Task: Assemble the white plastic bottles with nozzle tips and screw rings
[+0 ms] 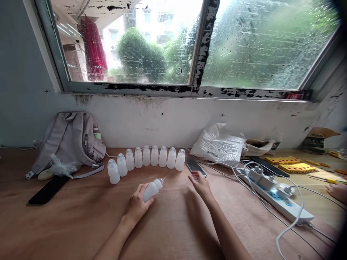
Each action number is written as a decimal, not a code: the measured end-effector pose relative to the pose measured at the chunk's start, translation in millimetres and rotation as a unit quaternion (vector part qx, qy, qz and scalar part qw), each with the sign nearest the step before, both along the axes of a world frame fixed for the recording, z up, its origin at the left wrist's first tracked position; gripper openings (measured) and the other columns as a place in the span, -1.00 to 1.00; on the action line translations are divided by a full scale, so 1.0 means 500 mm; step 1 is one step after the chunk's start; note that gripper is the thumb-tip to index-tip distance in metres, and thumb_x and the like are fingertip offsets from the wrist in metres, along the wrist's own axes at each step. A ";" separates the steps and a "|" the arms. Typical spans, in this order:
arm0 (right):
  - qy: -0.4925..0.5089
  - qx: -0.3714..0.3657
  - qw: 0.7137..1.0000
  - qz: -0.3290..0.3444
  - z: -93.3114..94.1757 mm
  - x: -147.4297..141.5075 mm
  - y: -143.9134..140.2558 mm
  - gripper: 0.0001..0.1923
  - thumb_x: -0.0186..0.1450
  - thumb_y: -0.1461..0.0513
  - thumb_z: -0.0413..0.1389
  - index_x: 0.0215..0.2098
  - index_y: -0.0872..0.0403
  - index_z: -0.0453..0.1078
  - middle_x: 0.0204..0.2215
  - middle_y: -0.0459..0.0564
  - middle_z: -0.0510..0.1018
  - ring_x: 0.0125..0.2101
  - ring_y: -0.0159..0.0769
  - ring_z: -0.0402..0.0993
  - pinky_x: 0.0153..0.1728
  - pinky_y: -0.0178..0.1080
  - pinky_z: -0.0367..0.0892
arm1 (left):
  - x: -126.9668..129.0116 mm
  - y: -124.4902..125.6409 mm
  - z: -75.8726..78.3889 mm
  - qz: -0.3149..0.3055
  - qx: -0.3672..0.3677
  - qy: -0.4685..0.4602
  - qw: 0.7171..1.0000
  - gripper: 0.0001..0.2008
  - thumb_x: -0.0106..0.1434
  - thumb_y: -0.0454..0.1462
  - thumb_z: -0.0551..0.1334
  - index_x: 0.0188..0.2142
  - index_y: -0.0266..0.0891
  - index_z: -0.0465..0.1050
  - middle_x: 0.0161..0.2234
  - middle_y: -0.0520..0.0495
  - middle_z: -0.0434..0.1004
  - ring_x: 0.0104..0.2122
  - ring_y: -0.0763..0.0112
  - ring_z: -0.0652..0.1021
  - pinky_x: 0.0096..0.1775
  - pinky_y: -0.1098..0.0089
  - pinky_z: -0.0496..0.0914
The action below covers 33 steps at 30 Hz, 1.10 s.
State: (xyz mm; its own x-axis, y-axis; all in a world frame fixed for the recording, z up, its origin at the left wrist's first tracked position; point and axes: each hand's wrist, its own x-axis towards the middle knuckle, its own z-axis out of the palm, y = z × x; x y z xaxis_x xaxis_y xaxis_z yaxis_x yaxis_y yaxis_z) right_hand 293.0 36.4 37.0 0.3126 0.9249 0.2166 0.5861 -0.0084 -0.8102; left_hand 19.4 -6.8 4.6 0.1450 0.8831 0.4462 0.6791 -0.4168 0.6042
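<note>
Nine bottles [146, 156] upright, contents unclear; tenth bottle [152, 190] tilted in left fingers [139, 189].

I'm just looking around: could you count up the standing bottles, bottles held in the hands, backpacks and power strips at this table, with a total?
Standing bottles: 9
Bottle held in the left hand: 1
Backpack: 1
Power strip: 1
Total: 12
</note>
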 end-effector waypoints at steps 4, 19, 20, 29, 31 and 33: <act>0.243 0.058 0.957 0.151 0.011 -0.060 -0.008 -0.62 0.03 0.05 0.15 -0.24 0.09 0.34 -0.26 0.06 0.46 -0.25 -0.19 0.38 -0.26 -0.18 0.29 | 0.000 -0.002 -0.001 -0.029 0.008 0.004 1.000 -0.60 0.10 -0.16 0.14 -0.04 -0.14 0.22 -0.20 -0.05 0.36 -0.19 0.28 0.40 -0.17 0.28 0.32; 0.257 -0.005 0.931 0.261 0.016 -0.140 -0.048 -0.66 0.00 0.07 0.19 -0.28 0.03 0.40 -0.36 -0.05 0.47 -0.30 -0.27 0.37 -0.28 -0.24 0.29 | 0.001 -0.005 0.001 -0.064 0.042 0.028 0.997 -0.54 0.07 -0.23 0.18 0.00 -0.10 0.21 -0.19 -0.07 0.36 -0.20 0.27 0.40 -0.16 0.25 0.35; 0.257 -0.006 0.930 0.262 0.014 -0.141 -0.048 -0.66 0.00 0.07 0.19 -0.28 0.03 0.40 -0.36 -0.05 0.47 -0.30 -0.27 0.37 -0.28 -0.25 0.29 | 0.002 -0.004 0.000 -0.067 0.049 0.030 0.996 -0.53 0.07 -0.23 0.18 0.01 -0.11 0.21 -0.20 -0.07 0.36 -0.20 0.27 0.40 -0.17 0.26 0.35; 0.281 -0.012 0.921 0.268 -0.005 -0.147 -0.048 -0.66 0.00 0.06 0.19 -0.29 0.05 0.39 -0.34 -0.02 0.47 -0.26 -0.22 0.36 -0.26 -0.23 0.28 | 0.003 -0.005 -0.007 -0.058 0.082 0.046 0.994 -0.55 0.10 -0.19 0.16 0.00 -0.20 0.23 -0.30 -0.11 0.34 -0.28 0.29 0.40 -0.23 0.29 0.37; 0.283 -0.020 0.918 0.276 -0.004 -0.145 -0.048 -0.67 0.00 0.08 0.20 -0.30 0.06 0.39 -0.35 -0.03 0.47 -0.28 -0.24 0.36 -0.28 -0.24 0.27 | 0.003 -0.007 -0.004 -0.060 0.081 0.055 0.993 -0.54 0.10 -0.20 0.16 0.01 -0.20 0.22 -0.30 -0.11 0.33 -0.28 0.29 0.39 -0.23 0.29 0.37; 0.288 -0.027 0.916 0.279 -0.001 -0.142 -0.048 -0.67 -0.01 0.09 0.21 -0.31 0.06 0.39 -0.38 -0.04 0.47 -0.31 -0.25 0.36 -0.30 -0.25 0.27 | 0.004 -0.010 -0.002 -0.059 0.083 0.064 0.993 -0.54 0.10 -0.20 0.16 0.01 -0.19 0.22 -0.30 -0.11 0.34 -0.29 0.28 0.39 -0.23 0.28 0.37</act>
